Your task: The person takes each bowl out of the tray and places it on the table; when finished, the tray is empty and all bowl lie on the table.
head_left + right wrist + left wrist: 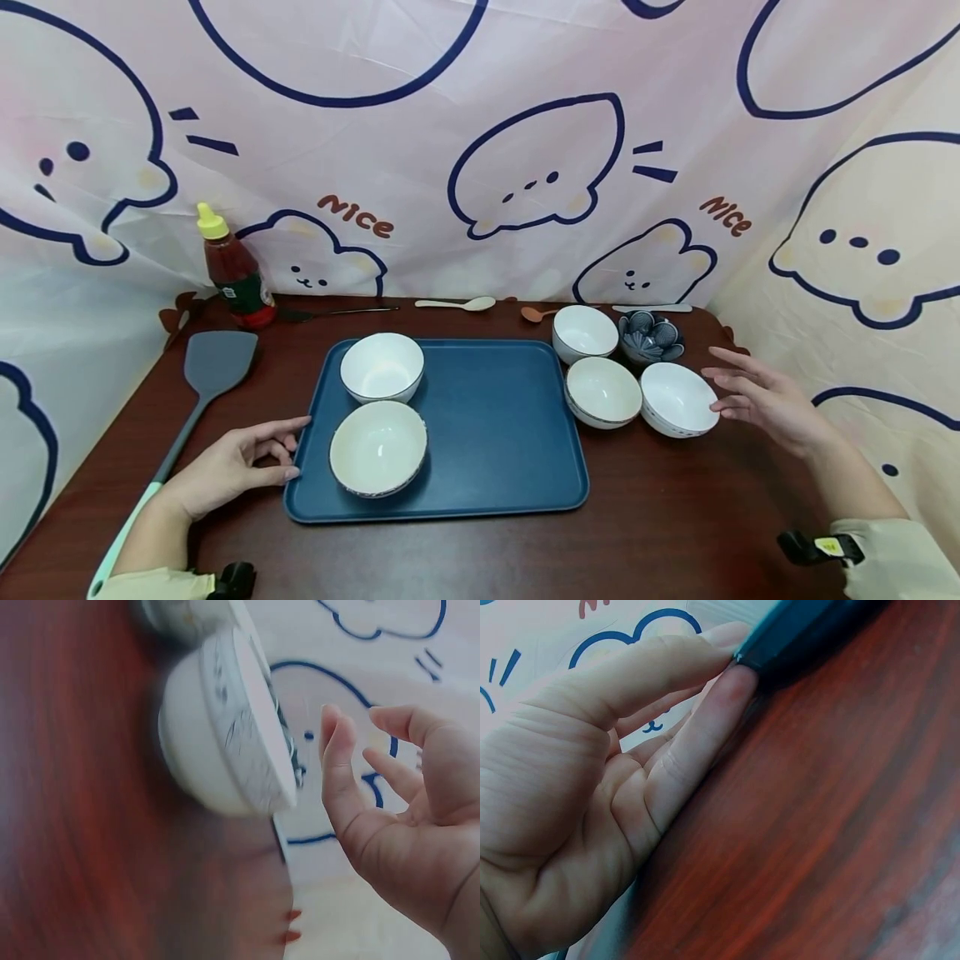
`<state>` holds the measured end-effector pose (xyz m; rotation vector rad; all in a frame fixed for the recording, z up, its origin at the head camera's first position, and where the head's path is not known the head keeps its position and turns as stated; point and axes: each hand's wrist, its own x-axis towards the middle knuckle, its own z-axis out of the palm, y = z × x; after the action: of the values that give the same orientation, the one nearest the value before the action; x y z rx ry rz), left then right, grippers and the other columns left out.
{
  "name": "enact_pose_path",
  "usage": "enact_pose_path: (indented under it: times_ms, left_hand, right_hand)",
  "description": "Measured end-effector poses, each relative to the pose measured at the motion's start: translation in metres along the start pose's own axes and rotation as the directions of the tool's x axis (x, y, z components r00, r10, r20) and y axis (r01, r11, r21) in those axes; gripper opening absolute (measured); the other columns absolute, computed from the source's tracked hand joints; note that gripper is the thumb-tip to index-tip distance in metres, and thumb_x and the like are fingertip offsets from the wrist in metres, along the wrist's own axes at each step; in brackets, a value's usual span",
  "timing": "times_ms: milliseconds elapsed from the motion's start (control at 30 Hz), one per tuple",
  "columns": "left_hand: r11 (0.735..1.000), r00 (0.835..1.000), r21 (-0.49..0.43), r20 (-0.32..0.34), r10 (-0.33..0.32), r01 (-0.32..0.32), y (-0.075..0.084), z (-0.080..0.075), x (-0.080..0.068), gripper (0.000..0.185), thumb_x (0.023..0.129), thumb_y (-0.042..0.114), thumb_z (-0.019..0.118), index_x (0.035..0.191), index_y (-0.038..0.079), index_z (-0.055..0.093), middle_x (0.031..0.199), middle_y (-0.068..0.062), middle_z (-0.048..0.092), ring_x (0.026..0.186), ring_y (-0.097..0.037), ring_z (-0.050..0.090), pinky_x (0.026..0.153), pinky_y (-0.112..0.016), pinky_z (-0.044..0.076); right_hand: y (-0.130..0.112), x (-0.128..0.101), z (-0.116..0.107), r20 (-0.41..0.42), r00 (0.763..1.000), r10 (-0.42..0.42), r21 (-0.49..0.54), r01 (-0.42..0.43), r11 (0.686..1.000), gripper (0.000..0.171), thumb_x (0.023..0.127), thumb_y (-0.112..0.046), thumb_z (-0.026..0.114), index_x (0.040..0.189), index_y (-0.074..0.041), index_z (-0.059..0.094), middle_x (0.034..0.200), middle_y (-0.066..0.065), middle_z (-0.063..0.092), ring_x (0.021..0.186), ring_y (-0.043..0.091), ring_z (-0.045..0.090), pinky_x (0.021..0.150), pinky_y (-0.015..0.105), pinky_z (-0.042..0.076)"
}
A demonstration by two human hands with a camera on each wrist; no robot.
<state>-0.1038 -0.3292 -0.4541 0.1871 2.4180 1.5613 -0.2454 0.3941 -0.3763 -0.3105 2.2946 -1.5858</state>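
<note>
Fingers of the right hand (772, 404) hang parted, holding nothing, just right of the rightmost white bowl (678, 400), far nearer it than the left hand (236, 462), which pinches the left rim of the blue tray (495, 433).

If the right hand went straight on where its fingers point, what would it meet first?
Probably the rightmost white bowl, though the right hand might pass over its rim; depth is unclear.

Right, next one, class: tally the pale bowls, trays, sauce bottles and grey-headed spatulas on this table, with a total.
Pale bowls: 5
Tray: 1
Sauce bottle: 1
Grey-headed spatula: 1
Total: 8
</note>
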Motion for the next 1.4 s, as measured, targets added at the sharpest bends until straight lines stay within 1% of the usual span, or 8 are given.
enact_pose_path:
  times_ms: [133,233,533,733,800,1033,1267,1400]
  left_hand:
    - [1.000,1.000,0.001,-0.002,0.006,-0.006,0.000,0.000,0.000,0.073,0.087,0.019,0.078,0.148,0.000,0.043,0.109,-0.016,0.058,0.089,-0.013,0.064,0.075,-0.023,0.055]
    - [1.000,1.000,-0.004,0.002,0.014,-0.014,-0.001,0.000,0.000,0.072,0.087,0.018,0.077,0.148,-0.001,0.043,0.109,-0.016,0.058,0.089,-0.013,0.064,0.075,-0.024,0.055]
    - [1.000,1.000,-0.002,0.001,0.012,-0.012,-0.001,0.000,0.001,0.072,0.087,0.018,0.077,0.148,0.000,0.043,0.108,-0.016,0.058,0.089,-0.014,0.064,0.075,-0.023,0.055]
    - [1.000,1.000,-0.003,0.011,0.011,-0.011,-0.001,-0.001,-0.001,0.073,0.088,0.018,0.077,0.148,-0.002,0.041,0.108,-0.016,0.058,0.089,-0.013,0.063,0.075,-0.024,0.055]
    - [1.000,1.000,-0.005,0.015,0.017,-0.017,-0.001,-0.001,-0.001,0.073,0.088,0.018,0.076,0.148,-0.003,0.041,0.108,-0.016,0.058,0.089,-0.013,0.063,0.075,-0.024,0.055]
    - [1.000,1.000,-0.001,0.003,0.017,-0.017,-0.001,0.000,0.001,0.072,0.088,0.018,0.077,0.148,-0.001,0.043,0.108,-0.015,0.058,0.089,-0.013,0.064,0.075,-0.024,0.055]
    - [1.000,1.000,0.002,0.012,0.019,-0.019,-0.002,0.001,0.002,0.072,0.088,0.018,0.077,0.148,-0.001,0.042,0.108,-0.015,0.058,0.089,-0.014,0.064,0.075,-0.024,0.055]
    - [1.000,1.000,0.006,-0.004,0.017,-0.017,-0.004,0.001,0.000,0.071,0.088,0.018,0.077,0.148,0.000,0.043,0.108,-0.015,0.058,0.088,-0.014,0.064,0.074,-0.024,0.054]
  right_hand:
    - [-0.011,0.004,0.011,0.030,0.998,-0.060,-0.050,0.062,0.997,0.053,0.107,-0.017,0.045,0.157,-0.015,0.028,0.128,-0.013,0.063,0.091,0.019,0.073,0.080,0.028,0.059]
    - [-0.018,0.008,0.021,0.041,0.997,-0.070,-0.080,0.073,0.994,0.055,0.107,-0.019,0.046,0.157,-0.010,0.026,0.128,-0.010,0.062,0.090,0.020,0.072,0.079,0.029,0.059]
    - [-0.041,0.026,0.054,0.062,0.997,-0.041,-0.094,0.047,0.994,0.058,0.105,-0.026,0.053,0.156,-0.011,0.030,0.134,0.000,0.058,0.089,0.025,0.072,0.079,0.032,0.059]
    - [-0.052,0.043,0.084,0.107,0.994,-0.010,-0.056,0.016,0.998,0.065,0.102,-0.024,0.059,0.157,-0.008,0.027,0.144,0.026,0.045,0.089,0.024,0.072,0.080,0.031,0.059]
    - [-0.056,0.049,0.092,0.130,0.992,-0.006,-0.036,0.011,0.999,0.066,0.101,-0.024,0.060,0.157,-0.009,0.028,0.147,0.030,0.042,0.090,0.024,0.072,0.079,0.031,0.059]
    - [-0.065,0.070,0.115,0.160,0.987,0.005,0.000,-0.005,1.000,0.064,0.100,-0.025,0.063,0.155,-0.014,0.033,0.145,0.025,0.047,0.090,0.024,0.073,0.080,0.030,0.059]
    - [-0.068,0.088,0.139,0.204,0.979,0.003,0.065,-0.017,0.998,0.063,0.101,-0.024,0.061,0.156,-0.014,0.032,0.149,0.030,0.040,0.091,0.022,0.072,0.080,0.030,0.059]
    - [-0.074,0.098,0.157,0.219,0.976,-0.007,0.084,-0.011,0.996,0.062,0.101,-0.023,0.060,0.156,-0.015,0.033,0.151,0.028,0.040,0.091,0.021,0.072,0.081,0.030,0.058]
